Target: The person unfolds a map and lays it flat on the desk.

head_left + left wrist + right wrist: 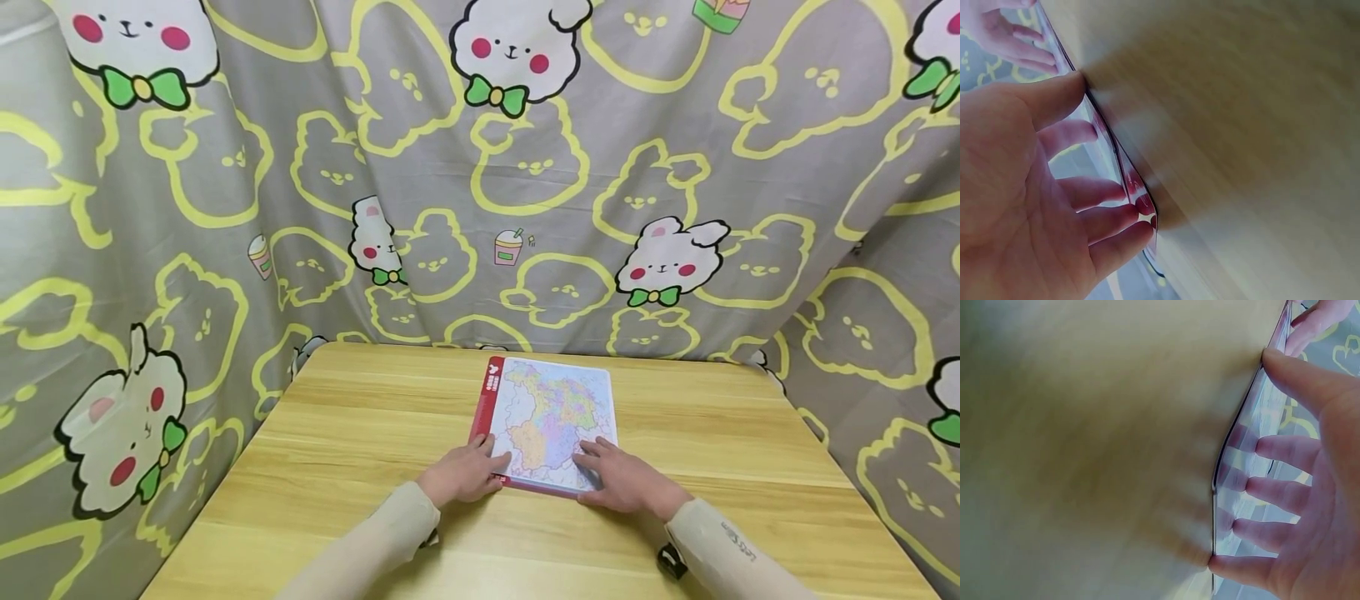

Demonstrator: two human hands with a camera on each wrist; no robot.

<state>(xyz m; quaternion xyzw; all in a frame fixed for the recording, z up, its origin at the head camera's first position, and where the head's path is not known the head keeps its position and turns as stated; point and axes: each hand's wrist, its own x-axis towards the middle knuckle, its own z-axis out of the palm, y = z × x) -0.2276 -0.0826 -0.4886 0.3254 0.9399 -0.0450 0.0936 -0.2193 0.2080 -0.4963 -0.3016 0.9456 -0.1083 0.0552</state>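
Observation:
A flat rectangular map board (555,417), printed with a coloured map and a red strip down its left side, lies on the wooden table. My left hand (467,471) rests at its near left corner, fingers spread over the red strip and edge. At the near right corner is my right hand (626,477), its fingers reaching onto the map's right margin. In the left wrist view, the thumb and fingertips (1138,215) of that hand touch the board's edges. The right wrist view shows straight, spread fingers (1275,494) along the board's side, with the thumb at its near edge.
The wooden table (337,467) extends on both sides of the board. A grey curtain (442,179) with yellow outlines and white cartoon animals hangs behind the table and along both sides. A small black device (671,562) sits under the right wrist.

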